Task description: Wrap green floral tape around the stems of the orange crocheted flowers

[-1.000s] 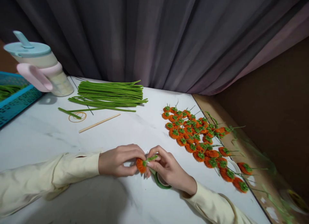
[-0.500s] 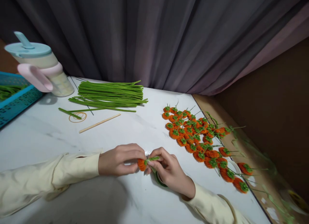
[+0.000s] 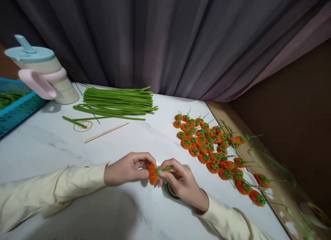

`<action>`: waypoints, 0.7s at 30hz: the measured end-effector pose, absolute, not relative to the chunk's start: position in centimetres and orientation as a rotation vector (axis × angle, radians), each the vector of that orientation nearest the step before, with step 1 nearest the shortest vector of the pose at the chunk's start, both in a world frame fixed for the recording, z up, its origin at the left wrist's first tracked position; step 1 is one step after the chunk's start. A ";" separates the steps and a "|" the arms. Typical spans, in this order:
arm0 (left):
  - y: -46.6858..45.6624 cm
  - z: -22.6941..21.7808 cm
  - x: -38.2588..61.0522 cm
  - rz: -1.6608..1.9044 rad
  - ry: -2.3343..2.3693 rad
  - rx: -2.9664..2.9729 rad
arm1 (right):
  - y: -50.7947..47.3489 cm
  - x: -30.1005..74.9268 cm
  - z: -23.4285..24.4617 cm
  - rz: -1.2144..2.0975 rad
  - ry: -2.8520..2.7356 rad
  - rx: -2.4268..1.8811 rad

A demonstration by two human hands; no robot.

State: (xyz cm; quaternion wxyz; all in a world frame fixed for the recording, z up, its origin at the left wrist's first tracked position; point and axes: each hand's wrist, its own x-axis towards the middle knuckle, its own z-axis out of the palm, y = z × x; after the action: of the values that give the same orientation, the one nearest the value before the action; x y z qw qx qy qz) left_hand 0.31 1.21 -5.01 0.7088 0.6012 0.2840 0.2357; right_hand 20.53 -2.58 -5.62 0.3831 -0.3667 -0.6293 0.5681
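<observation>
Just in front of me, my left hand (image 3: 130,170) pinches a small orange pipe-cleaner persimmon (image 3: 152,174) by its side, fingers curled behind it. Its ribbed body is turned so that the green top and stem point right. My right hand (image 3: 181,181) is closed at the stem, with thumb and forefinger on a green strip of tape (image 3: 165,169). Under that palm a roll of green tape (image 3: 171,192) shows in part. The right fingertips partly hide where tape and stem meet.
Many similar orange persimmons (image 3: 204,140) with thin stems lie at the right. Green pipe cleaners (image 3: 117,100) are stacked at the back. A wooden stick (image 3: 106,132) and rubber bands (image 3: 82,126) lie left of centre. A lidded cup (image 3: 58,78) stands beside a blue basket (image 3: 22,111).
My left fingers have shifted their grip, and the persimmon has turned so more of its ribbed orange body shows. My right hand stays nearly in place at the stem.
</observation>
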 end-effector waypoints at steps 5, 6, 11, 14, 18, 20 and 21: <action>1.2 -5.1 0.2 0.521 0.612 1.418 | -2.1 20.4 -5.1 1.708 -1.423 -0.933; 1.2 -5.1 0.2 0.531 0.610 1.461 | -2.0 20.4 -5.0 1.773 -1.376 -0.931; 1.2 -4.8 0.3 0.630 0.600 1.776 | -1.7 20.7 -4.7 1.904 -1.285 -0.871; 1.1 -4.7 0.2 0.748 0.552 2.012 | -1.6 20.8 -4.7 1.920 -1.268 -0.835; 0.9 -4.9 0.0 0.854 0.491 2.192 | -1.6 20.8 -4.6 1.923 -1.281 -0.843; 0.9 -4.9 0.0 0.876 0.486 2.221 | -1.6 20.8 -4.5 1.905 -1.286 -0.858; 0.9 -4.9 0.0 0.880 0.485 2.228 | -1.6 20.8 -4.6 1.898 -1.290 -0.862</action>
State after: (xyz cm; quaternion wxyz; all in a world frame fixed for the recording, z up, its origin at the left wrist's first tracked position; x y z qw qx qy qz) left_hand 0.01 0.89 -4.92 0.3416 0.8568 0.1863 0.3383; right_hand 20.82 -1.62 -4.55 0.3384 -0.3308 -0.4951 0.7287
